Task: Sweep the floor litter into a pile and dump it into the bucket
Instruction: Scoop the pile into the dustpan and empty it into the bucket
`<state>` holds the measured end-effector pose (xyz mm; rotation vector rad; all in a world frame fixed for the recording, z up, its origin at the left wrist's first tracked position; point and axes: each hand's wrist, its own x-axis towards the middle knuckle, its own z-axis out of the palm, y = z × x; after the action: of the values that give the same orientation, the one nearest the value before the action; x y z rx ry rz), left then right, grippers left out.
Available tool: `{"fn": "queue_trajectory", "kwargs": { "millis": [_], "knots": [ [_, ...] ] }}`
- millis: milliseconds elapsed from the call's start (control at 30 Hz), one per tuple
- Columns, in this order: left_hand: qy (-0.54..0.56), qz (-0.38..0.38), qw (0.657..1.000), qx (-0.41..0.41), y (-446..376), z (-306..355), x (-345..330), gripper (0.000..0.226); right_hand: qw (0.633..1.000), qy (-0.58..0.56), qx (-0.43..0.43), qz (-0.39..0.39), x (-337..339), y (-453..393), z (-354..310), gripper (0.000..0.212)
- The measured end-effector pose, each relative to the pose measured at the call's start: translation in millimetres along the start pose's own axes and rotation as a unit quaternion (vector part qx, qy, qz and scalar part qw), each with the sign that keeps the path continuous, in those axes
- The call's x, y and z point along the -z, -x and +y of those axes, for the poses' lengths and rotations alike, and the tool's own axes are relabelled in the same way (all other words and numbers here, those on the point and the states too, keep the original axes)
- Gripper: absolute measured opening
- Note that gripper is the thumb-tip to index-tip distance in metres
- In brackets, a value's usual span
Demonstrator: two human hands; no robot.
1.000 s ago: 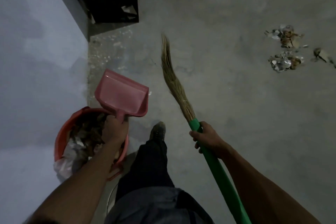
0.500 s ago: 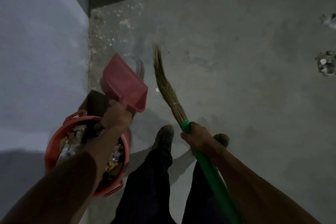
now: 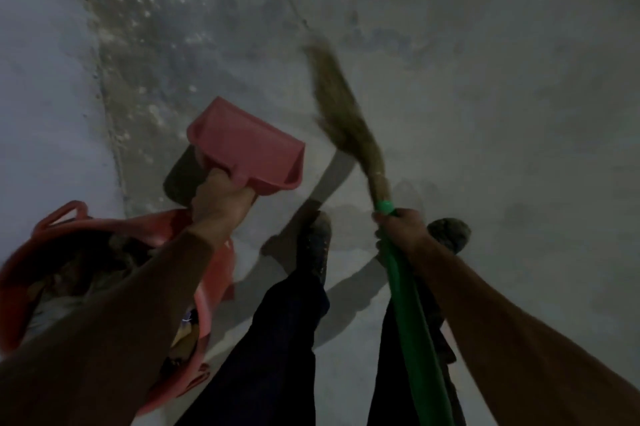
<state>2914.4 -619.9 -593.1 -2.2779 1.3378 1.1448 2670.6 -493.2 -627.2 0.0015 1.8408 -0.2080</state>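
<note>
While blurred by motion, enough readable. Left hand (image 3: 221, 199) clenched round the handle of the pink dustpan (image 3: 249, 154); pan held off the floor, open mouth pointing up-frame and slightly left, its dark shadow on the concrete just beneath and to the left. Left forearm stretched forward across the red bucket (image 3: 214, 290), hiding most of its opening. Bucket standing on the floor at lower left, close against the pale wall (image 3: 41, 96), loop handle showing at its far-left rim; dim crumpled litter (image 3: 59, 290) visible inside, detail not legible.

Right hand (image 3: 401, 228) closed round the top of the green broom handle (image 3: 412, 328), right where the green meets the bristle bundle. Broom bristles (image 3: 343, 121) smeared, leaning up-frame and to the left from the grip, tip near the concrete floor (image 3: 485, 79); contact with the floor not discernible. Right forearm entering from the lower right corner, wrist roughly straight.

Dark trouser legs (image 3: 277, 339) between the arms, one shoe (image 3: 317, 235) forward between pan and broom, the other shoe (image 3: 450, 231) just right of the right hand. Floor ahead grey, speckled with pale flecks along the wall edge.
</note>
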Motion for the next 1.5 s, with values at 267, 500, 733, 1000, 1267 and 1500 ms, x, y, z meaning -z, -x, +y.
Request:
{"fn": "queue_trajectory", "kwargs": {
  "millis": [267,500,733,1000,1267,1500],
  "knots": [
    [0.106,-0.018,0.993,-0.043,15,76,-46,0.023,0.985,0.072,0.059,0.148,131,-30,-20,0.038],
    [0.117,0.013,0.989,-0.092,42,146,-66,0.034,0.926,0.302,0.203,0.103,139,-3,4,0.033],
    [0.109,-0.011,0.987,-0.116,66,213,-115,0.024,0.938,0.325,0.122,0.003,156,-41,42,0.042],
    [0.071,-0.023,0.989,-0.129,88,284,-185,0.018,0.971,0.179,0.036,0.154,348,-132,-3,0.042],
    [-0.019,-0.033,0.986,-0.165,114,355,-221,0.027,0.941,0.199,0.101,0.256,453,-139,-47,0.04],
    [-0.163,-0.017,0.966,-0.2,136,428,-227,0.035,0.945,0.255,0.15,0.142,431,-96,-2,0.037]
  ]
}}
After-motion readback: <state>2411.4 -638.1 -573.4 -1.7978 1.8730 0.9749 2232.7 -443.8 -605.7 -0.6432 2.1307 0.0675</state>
